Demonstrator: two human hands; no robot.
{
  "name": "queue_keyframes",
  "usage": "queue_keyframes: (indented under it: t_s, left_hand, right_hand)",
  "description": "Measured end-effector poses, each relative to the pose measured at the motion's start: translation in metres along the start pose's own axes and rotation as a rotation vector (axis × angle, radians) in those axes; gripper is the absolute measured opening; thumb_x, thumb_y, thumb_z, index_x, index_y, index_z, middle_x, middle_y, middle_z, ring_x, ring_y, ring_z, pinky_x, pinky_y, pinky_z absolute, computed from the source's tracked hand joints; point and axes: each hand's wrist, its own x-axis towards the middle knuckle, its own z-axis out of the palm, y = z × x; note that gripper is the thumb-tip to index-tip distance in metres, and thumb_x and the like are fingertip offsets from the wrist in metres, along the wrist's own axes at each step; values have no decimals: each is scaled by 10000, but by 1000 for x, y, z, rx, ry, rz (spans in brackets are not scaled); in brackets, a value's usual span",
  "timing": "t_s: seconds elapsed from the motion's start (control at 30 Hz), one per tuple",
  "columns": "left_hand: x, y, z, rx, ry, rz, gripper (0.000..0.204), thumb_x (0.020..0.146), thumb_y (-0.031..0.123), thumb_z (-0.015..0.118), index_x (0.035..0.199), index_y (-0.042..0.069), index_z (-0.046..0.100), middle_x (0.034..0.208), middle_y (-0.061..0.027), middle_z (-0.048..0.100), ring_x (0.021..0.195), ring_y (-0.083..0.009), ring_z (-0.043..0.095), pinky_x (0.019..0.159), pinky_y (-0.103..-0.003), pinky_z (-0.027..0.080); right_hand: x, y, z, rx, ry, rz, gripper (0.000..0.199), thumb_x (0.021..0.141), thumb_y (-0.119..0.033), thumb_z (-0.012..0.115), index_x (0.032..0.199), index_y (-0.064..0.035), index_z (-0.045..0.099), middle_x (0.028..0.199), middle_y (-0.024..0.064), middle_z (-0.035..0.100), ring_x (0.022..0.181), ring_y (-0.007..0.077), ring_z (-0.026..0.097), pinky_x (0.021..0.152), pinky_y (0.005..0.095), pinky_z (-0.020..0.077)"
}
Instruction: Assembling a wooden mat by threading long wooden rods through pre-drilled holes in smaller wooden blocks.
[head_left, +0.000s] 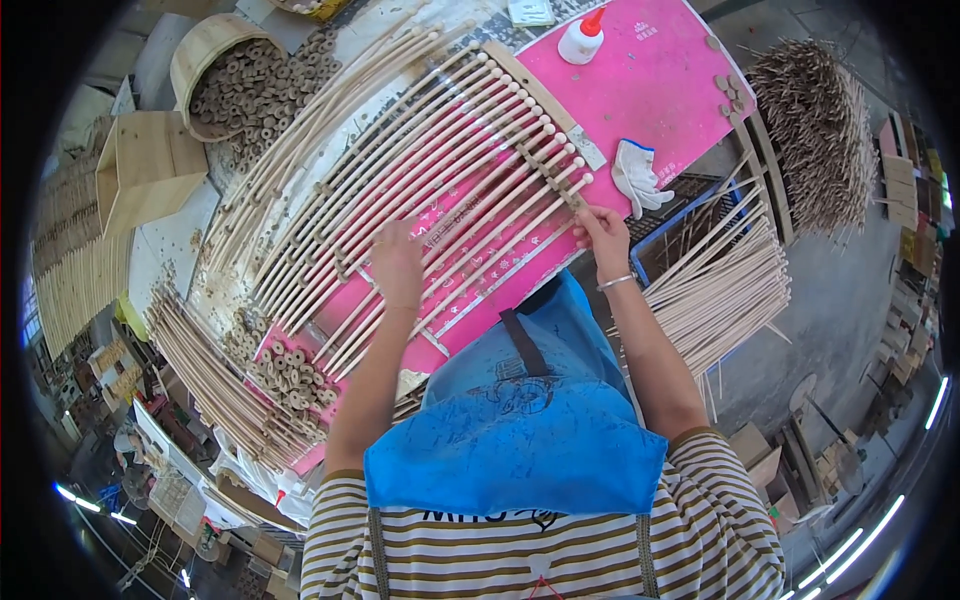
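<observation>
A row of slim wooden rods [440,150] with round ball ends lies side by side across the pink table, slanting from lower left to upper right. Small wooden rings [545,168] sit on or between the rods near the ball ends, and more show along the lower left. My right hand [605,238], a bracelet at its wrist, is closed in a pinch at a wooden ring beside the nearest ball end. Over the lower middle of the rods is my left hand [397,265], slightly blurred; its fingertips and anything in them are hard to make out.
A tipped wooden bucket [186,75] spills rings at the far left. Loose rings [292,378] lie at the near left corner. A glue bottle [581,40] and a white glove [638,178] rest on the pink tabletop [655,75]. Rod bundles [730,285] stand at the right.
</observation>
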Motion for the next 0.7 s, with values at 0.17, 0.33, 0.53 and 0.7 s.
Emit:
queue_keyframes:
  t_s: [0.17,0.33,0.53,0.7]
  left_hand:
    - [0,-55,-1,232,-79,64,204,872,105,650,1073,120,624,1019,-73,616,983,-287,633,834,-427,501]
    - [-1,-63,-4,264,-101,87,144,877,66,615,1014,105,600,1015,-79,594,1001,-287,633,834,-415,517]
    - [-17,-36,-78,197,14,142,190,877,60,605,1061,107,608,992,-90,562,979,-297,615,809,-421,526]
    - [-67,-5,-110,74,-107,188,312,881,85,634,1191,117,645,1020,-93,573,1020,-289,609,816,-418,514]
  right_hand:
    - [-22,7,-12,21,-60,56,215,966,-157,706,1126,-24,654,908,53,708,718,117,675,544,233,526]
    - [-40,-2,3,-9,-127,69,227,970,-165,697,1152,-36,659,918,35,708,735,104,672,551,220,513]
    - [-65,-34,62,-187,-354,-25,264,991,-253,692,1183,-71,685,919,-10,694,744,63,635,609,190,474]
    - [-94,-55,129,-17,-597,102,268,1017,-331,656,1041,-77,738,782,-38,649,652,56,592,589,199,467]
